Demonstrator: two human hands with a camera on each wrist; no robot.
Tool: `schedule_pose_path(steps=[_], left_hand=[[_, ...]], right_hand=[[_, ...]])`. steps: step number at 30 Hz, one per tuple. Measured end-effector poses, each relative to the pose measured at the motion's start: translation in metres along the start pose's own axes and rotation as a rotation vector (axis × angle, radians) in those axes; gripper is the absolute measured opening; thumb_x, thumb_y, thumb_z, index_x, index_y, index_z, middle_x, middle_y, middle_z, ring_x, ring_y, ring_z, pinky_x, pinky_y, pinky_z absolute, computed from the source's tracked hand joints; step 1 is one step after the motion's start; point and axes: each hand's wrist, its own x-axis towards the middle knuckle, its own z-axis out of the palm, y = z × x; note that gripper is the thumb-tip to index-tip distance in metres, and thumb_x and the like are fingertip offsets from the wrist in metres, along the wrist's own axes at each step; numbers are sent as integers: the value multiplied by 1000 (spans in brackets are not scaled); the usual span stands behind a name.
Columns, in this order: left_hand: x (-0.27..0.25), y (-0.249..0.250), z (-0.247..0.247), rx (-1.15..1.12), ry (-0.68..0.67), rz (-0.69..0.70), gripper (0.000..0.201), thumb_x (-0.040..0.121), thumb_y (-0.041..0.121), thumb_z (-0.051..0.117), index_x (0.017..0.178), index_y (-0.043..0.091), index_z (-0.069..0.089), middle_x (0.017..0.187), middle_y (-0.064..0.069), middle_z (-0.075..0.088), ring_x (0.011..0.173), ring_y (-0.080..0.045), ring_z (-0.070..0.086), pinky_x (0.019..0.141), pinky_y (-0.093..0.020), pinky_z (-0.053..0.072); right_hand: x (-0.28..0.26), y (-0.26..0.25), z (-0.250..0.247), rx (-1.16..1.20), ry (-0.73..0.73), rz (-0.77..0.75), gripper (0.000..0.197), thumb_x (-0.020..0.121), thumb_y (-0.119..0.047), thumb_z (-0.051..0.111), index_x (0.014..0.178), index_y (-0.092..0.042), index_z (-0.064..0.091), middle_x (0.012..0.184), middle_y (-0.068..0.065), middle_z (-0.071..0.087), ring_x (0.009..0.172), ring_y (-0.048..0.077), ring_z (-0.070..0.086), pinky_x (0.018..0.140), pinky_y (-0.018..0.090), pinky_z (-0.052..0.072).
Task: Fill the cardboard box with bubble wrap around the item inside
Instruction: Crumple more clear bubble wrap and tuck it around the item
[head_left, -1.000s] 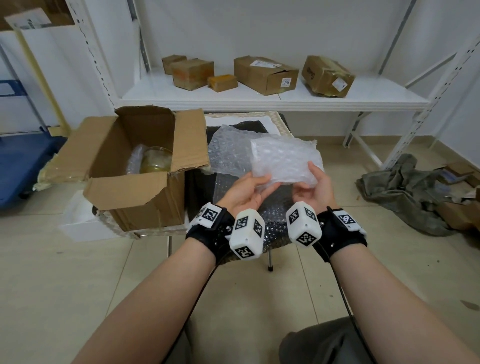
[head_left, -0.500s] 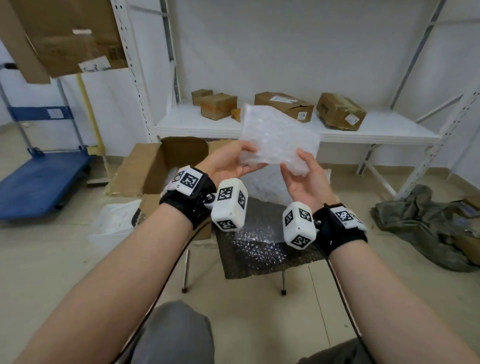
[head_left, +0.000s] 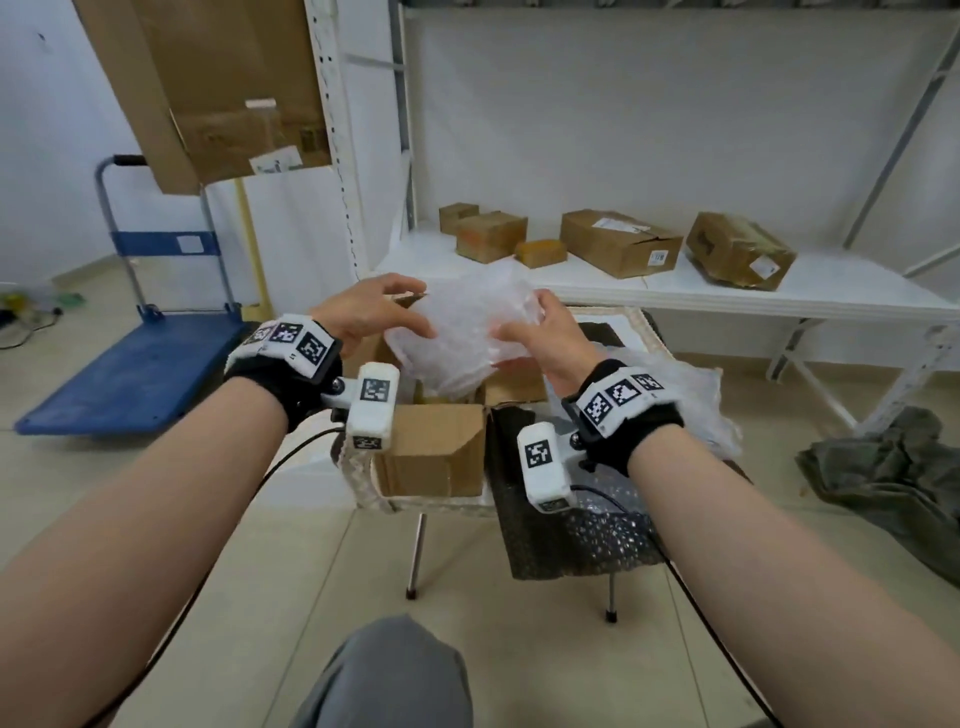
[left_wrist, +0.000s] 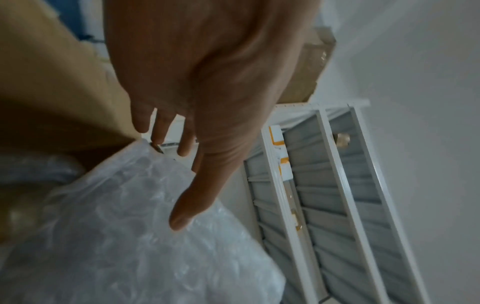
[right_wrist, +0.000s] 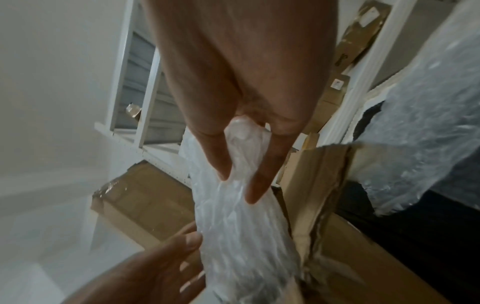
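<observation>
A crumpled sheet of bubble wrap (head_left: 462, 332) was held above the open cardboard box (head_left: 431, 449), its lower end reaching down into the opening. It was pinched at its right edge by the right hand (head_left: 540, 338), thumb and fingers (right_wrist: 262, 176) clamped on the plastic. The left hand (head_left: 363, 317) was laid against the other side, fingers (left_wrist: 185, 142) spread and straight. The item inside could not be seen. More bubble wrap (head_left: 696, 410) lay on the bench (head_left: 639, 322) beside the box.

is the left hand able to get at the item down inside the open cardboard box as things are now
Probably not directly: the crumpled clear bubble wrap, pinched by the right hand, sits over the open cardboard box; the left hand only touches its side.
</observation>
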Motion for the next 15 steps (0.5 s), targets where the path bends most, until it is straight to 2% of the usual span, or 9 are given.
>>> schedule_pose_path(steps=[1,3,5,6,8,9,11,13,15], left_hand=[[1,-2,-1,65,-35,21,69,71,1,81,133,18,55,126,6,56,118,-13,50,96,-23,37],[2,-4,-1,213,-167,29,66,66,10,85,125,21,60,120,8,64,116,-15,57,99,-28,42],[7,-6,0,427,-282,9,60,57,30,89,113,27,66,110,8,71,108,-17,63,103,-39,44],[8,-6,1,507,-320,-16,60,52,39,88,107,28,67,106,8,72,105,-18,64,103,-43,43],[9,-7,4,675,-339,-46,59,46,53,86,97,30,69,99,7,73,100,-19,65,101,-44,45],[10,-8,5,743,-334,-50,60,43,58,85,94,31,69,96,7,73,99,-19,65,100,-43,46],[11,-12,5,773,-363,-61,64,38,61,84,92,31,70,95,4,74,98,-22,66,100,-44,47],[12,-17,6,727,-437,-90,59,43,51,85,93,25,70,96,-2,74,99,-25,66,100,-45,46],[5,-12,5,761,-488,-131,47,49,41,84,89,22,68,93,-4,72,92,-25,65,93,-40,49]], right_hand=[[1,0,4,-58,-25,8,47,80,-9,73,120,-13,49,121,12,59,111,29,60,92,44,53],[1,0,12,-143,-85,22,49,81,-7,71,123,-13,47,122,13,57,108,28,59,79,35,54],[1,0,19,-185,-163,71,58,79,-7,72,129,-15,44,122,15,56,99,29,62,64,35,57],[-2,-1,23,-204,-212,106,67,73,-11,75,131,-19,43,121,15,55,98,31,63,63,40,60],[3,6,26,-253,-284,134,78,56,-21,80,126,-26,46,122,17,54,105,40,62,73,57,60],[5,11,27,-277,-307,115,77,54,-23,79,124,-25,47,122,18,55,107,41,61,79,61,58],[9,19,28,-289,-326,91,70,59,-22,78,122,-20,49,120,19,59,108,40,62,87,61,55],[9,23,27,-295,-337,76,71,59,-29,80,122,-19,49,120,17,62,109,38,64,91,60,53],[8,23,29,-359,-384,44,68,65,-34,81,123,-17,48,118,16,63,108,36,64,94,57,53]])
